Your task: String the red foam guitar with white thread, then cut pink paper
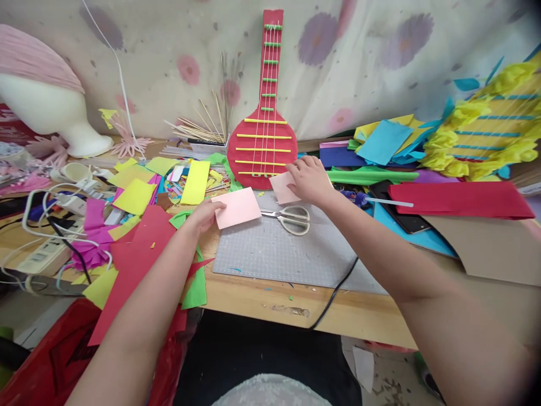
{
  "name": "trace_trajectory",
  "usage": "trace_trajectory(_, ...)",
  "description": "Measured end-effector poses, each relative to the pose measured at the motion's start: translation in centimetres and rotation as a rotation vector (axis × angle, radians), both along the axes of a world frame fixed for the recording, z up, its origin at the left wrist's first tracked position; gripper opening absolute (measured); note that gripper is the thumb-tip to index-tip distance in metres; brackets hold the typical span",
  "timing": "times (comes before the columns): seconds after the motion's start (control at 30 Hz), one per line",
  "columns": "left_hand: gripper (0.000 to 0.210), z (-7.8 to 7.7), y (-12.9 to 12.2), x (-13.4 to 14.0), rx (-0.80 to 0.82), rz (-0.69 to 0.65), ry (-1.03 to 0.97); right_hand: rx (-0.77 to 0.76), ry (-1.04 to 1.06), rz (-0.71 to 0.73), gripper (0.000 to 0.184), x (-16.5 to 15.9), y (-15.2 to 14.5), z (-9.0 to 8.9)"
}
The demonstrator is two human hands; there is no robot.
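My left hand [205,216] pinches the left edge of a pale pink paper rectangle [239,208], thumb on top. To the right, my right hand [308,179] has its fingers bent over a second piece of pink paper [282,188], gripping it above the mat. Scissors [291,219] with pale handles lie on the grey cutting mat [270,254], their blades partly under the left pink sheet. Just behind both hands a red paper lute [262,148] leans upright against the cloth, with yellow bars, green frets and white strings.
Red paper [139,248], green strips and yellow scraps [135,196] crowd the left side near a power strip [46,254]. At right lie a glue gun [357,198], a phone [406,217] and folded red paper [460,199]. A black cable [333,296] crosses the table's front edge.
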State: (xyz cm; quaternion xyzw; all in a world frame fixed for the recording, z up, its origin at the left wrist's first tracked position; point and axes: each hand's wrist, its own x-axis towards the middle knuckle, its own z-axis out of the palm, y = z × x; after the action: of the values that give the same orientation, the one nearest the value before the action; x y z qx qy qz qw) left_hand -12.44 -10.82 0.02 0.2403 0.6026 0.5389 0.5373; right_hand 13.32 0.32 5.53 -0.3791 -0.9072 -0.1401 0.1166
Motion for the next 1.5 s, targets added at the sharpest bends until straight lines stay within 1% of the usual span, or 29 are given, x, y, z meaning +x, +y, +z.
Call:
trace_trajectory(0.03,0.027,-0.1,-0.1,0.0,-0.01,-0.025,0.02,-0.044,-0.013,-0.057,0.038,-0.1,0.6,0.2)
trace_trajectory(0.1,0.028,-0.1,-0.3,0.0,-0.034,-0.078,0.033,-0.187,-0.03,-0.154,0.032,-0.3,1.6,0.8)
trace_trajectory(0.13,0.028,-0.1,-0.4,0.0,-0.044,-0.101,0.029,-0.281,-0.025,-0.173,0.028,-0.2,2.1,1.4)
trace_trajectory(0.17,0.028,-0.2,-0.4,0.0,-0.047,-0.12,0.018,-0.385,-0.005,-0.164,0.026,-0.1,2.4,2.0)
trace_trajectory(0.2,0.028,-0.2,-0.4,0.1,-0.043,-0.136,0.001,-0.489,0.033,-0.122,0.024,0.0,2.7,2.6)
trace_trajectory(0.27,0.027,-0.5,-0.3,0.2,-0.011,-0.148,-0.054,-0.678,0.132,0.021,0.023,0.2,3.1,3.8)
trace_trajectory(0.33,0.025,-1.0,-0.1,0.4,0.036,-0.131,-0.137,-0.813,0.213,0.157,0.023,-0.1,3.0,4.4)
trace_trajectory(0.37,0.024,-1.2,0.0,0.5,0.059,-0.123,-0.187,-0.856,0.236,0.205,0.023,-0.6,2.8,4.4)
trace_trajectory(0.43,0.028,-1.8,0.2,0.8,0.095,-0.128,-0.286,-0.902,0.247,0.27,0.021,-2.0,2.1,3.7)
trace_trajectory(0.53,0.04,-2.4,0.4,1.0,0.123,-0.154,-0.375,-0.904,0.249,0.33,0.014,-4.8,1.0,1.3)
trace_trajectory(0.63,0.052,-2.6,0.3,1.1,0.136,-0.185,-0.404,-0.907,0.28,0.33,0.011,-6.9,0.3,-1.5)
trace_trajectory(0.7,0.053,-2.5,0.1,1.1,0.144,-0.204,-0.415,-0.9,0.333,0.318,0.011,-7.8,0.1,-3.0)
trace_trajectory(0.77,0.049,-2.5,-0.2,1.2,0.153,-0.201,-0.412,-0.886,0.388,0.315,0.011,-8.2,0.1,-3.9)
trace_trajectory(0.83,0.04,-2.5,-0.4,1.2,0.145,-0.185,-0.386,-0.874,0.417,0.31,0.011,-8.5,0.1,-4.3)
trace_trajectory(0.93,0.031,-2.6,-0.6,1.3,0.119,-0.171,-0.32,-0.872,0.436,0.28,0.011,-8.8,-0.1,-4.3)
trace_trajectory(1.1,0.035,-2.7,-0.7,1.3,0.124,-0.141,-0.262,-0.863,0.472,0.263,0.011,-9.0,-0.4,-4.6)
trace_trajectory(1.23,0.037,-2.7,-0.5,1.3,0.13,-0.139,-0.245,-0.847,0.483,0.279,0.012,-9.0,-0.3,-5.2)
trace_trajectory(1.33,0.037,-2.8,-0.4,1.2,0.131,-0.121,-0.237,-0.834,0.488,0.296,0.013,-9.0,-0.3,-5.3)
trace_trajectory(1.4,0.036,-2.8,-0.4,1.2,0.129,-0.109,-0.232,-0.8,0.466,0.294,0.014,-9.1,-0.3,-5.2)
trace_trajectory(1.5,0.036,-2.9,-0.5,1.2,0.155,-0.124,-0.213,-0.676,0.404,0.281,0.02,-9.3,-0.1,-5.0)
